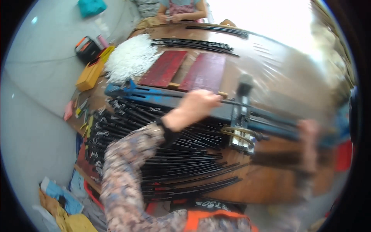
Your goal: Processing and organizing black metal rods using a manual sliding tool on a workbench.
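Note:
My left hand (pixel 196 108) is closed in a fist over the blue metal rail (pixel 154 97), gripping a thin black rod (pixel 236 103) that reaches right toward an upright clamp-like device (pixel 242 141) with a silver base and curved brass-coloured tubing. Farther right, my right hand (pixel 308 135) is smeared by motion near the rail's right end; its fingers cannot be made out. Many thin black rods (pixel 185 159) lie fanned on the table below the rail, with silvery fittings at their left ends.
Beyond the rail lie two dark red boards (pixel 205 71), a heap of white small pieces (pixel 129 58) and more black rods (pixel 197 45). A yellow bin (pixel 89 75) stands at the left edge. Across the wooden table (pixel 278 69) another person's hands (pixel 170 17) are at work.

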Demonstrator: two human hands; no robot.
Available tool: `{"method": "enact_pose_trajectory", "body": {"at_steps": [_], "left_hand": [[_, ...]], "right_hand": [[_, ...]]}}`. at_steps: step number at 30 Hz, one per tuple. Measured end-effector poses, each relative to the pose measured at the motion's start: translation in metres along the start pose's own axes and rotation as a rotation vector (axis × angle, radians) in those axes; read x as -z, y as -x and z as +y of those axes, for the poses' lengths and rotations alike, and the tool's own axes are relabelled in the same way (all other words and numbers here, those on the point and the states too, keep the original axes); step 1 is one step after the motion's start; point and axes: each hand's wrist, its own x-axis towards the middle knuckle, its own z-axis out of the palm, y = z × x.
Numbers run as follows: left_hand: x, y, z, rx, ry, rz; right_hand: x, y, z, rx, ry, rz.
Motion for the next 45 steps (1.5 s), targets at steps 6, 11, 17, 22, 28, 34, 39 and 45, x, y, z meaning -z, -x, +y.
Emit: {"method": "enact_pose_trajectory", "body": {"at_steps": [6, 11, 17, 22, 28, 34, 39, 45], "left_hand": [[-0.051, -0.018, 0.011, -0.072, 0.006, 0.119], [-0.065, -0.018, 0.009, -0.005, 0.1, 0.132], [-0.07, -0.027, 0.014, -0.059, 0.167, 0.166], [-0.062, -0.018, 0.009, 0.048, -0.001, 0.045], [-0.059, -0.033, 0.022, 0.121, 0.12, -0.063], [-0.053, -0.027, 0.024, 0.133, 0.135, -0.078], [-0.058, -0.021, 0.021, 0.071, 0.058, -0.036], [-0.062, -0.035, 0.011, -0.225, -0.101, 0.099]], "right_hand": [[-0.012, 0.01, -0.001, 0.124, -0.04, 0.165], [-0.035, 0.027, 0.01, 0.057, -0.028, 0.125], [-0.001, 0.041, 0.013, -0.045, 0.019, -0.028], [0.022, 0.003, -0.093, 0.082, -0.222, 0.045], [0.028, 0.023, -0.126, 0.041, -0.344, -0.004], [0.008, 0.021, -0.152, -0.016, -0.49, -0.059], [-0.006, 0.016, -0.152, -0.015, -0.796, -0.15], [0.015, 0.013, -0.144, -0.071, -0.68, -0.335]]}}
